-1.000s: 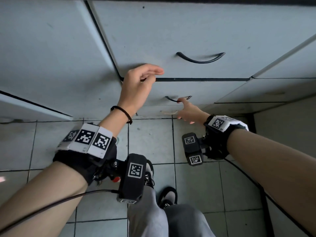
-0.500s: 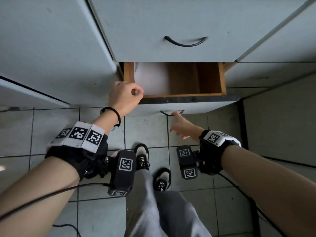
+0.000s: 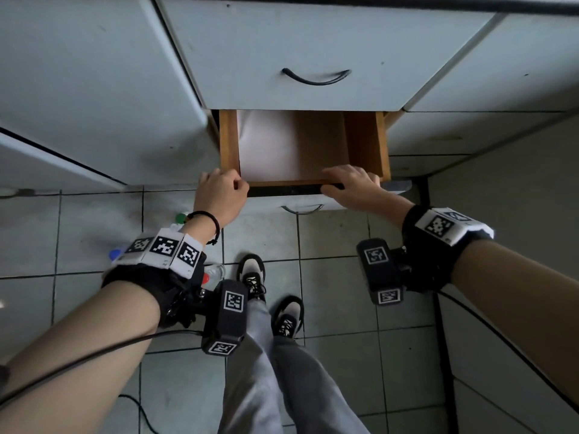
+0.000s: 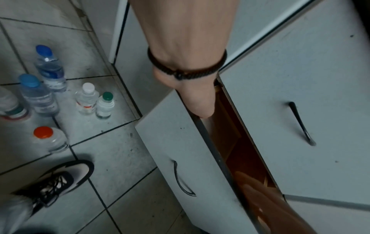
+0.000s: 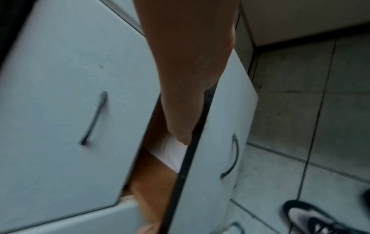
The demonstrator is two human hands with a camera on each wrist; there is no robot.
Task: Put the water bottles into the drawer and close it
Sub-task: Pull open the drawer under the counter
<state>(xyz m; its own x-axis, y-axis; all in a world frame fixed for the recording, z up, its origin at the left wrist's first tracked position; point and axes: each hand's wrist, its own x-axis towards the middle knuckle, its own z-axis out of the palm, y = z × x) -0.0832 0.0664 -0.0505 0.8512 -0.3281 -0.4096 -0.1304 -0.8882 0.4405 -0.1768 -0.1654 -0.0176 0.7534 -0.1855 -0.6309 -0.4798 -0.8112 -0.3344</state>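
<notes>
Grey matte cabinets rise over a tiled floor. At twelve o'clock the drawer stands open: orange wood walls, pale smooth bottom, flat grey front with a curved dark handle. Both hands hook its front edge, left hand and right hand, fingers curled over it. Clear plastic bottles with coloured caps stand on the floor at nine o'clock.
</notes>
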